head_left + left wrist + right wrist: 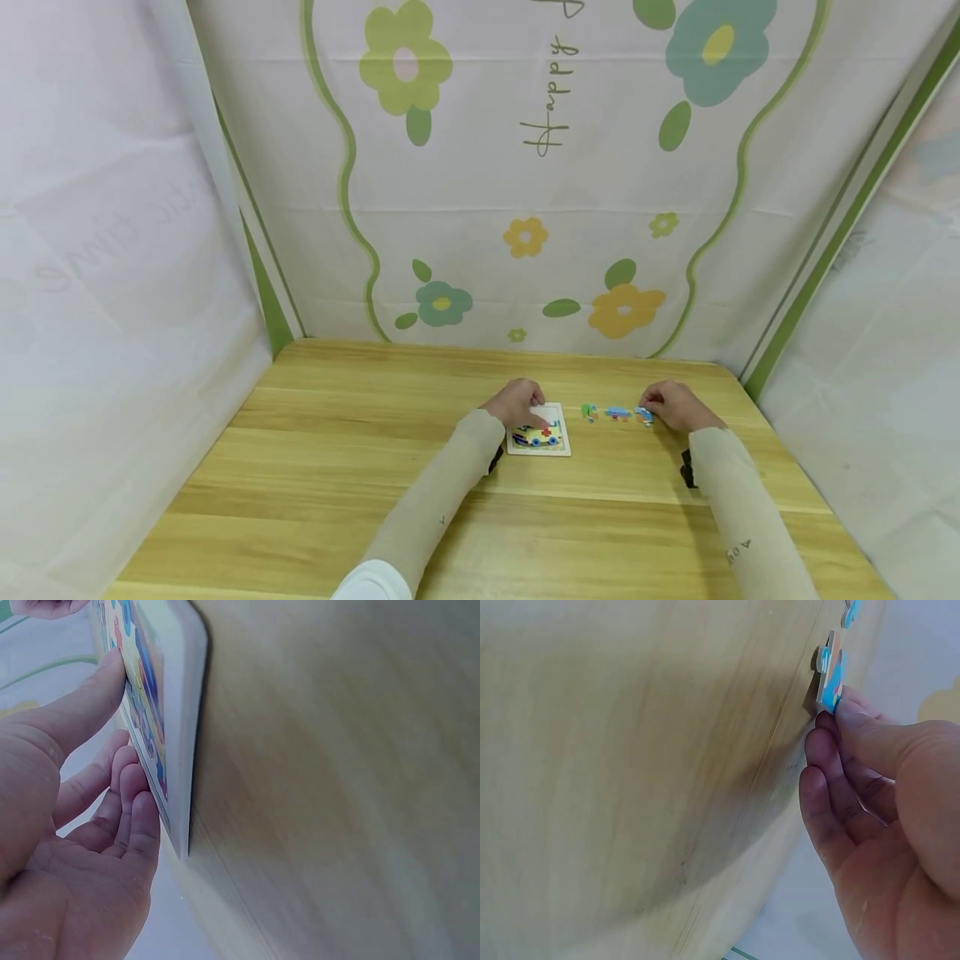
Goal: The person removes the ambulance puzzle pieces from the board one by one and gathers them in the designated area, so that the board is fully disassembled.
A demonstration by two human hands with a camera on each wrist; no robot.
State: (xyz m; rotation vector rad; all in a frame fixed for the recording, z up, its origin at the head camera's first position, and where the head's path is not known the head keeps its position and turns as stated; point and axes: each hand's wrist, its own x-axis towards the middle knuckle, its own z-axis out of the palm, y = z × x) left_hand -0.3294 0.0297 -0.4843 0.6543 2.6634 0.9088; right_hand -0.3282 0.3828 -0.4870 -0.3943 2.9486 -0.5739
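Note:
A small square jigsaw puzzle board (566,451) lies on the table, showing a yellow vehicle with a red cross. My left hand (517,403) holds it at its left side: the thumb (105,690) rests on the picture, and curled fingertips line the board's edge (174,787). Farther right, my right hand (678,406) pinches a blue-and-orange puzzle piece (830,679) between thumb and fingertips, close over the wood. Two more puzzle pieces form a row between board and right hand: a green one (588,411) and a blue one (618,412).
The wooden table (360,467) reaches back to a white cloth with printed flowers (626,311). Similar cloth walls (112,250) rise at the left and right. A black wrist strap part (687,469) shows beneath the right sleeve.

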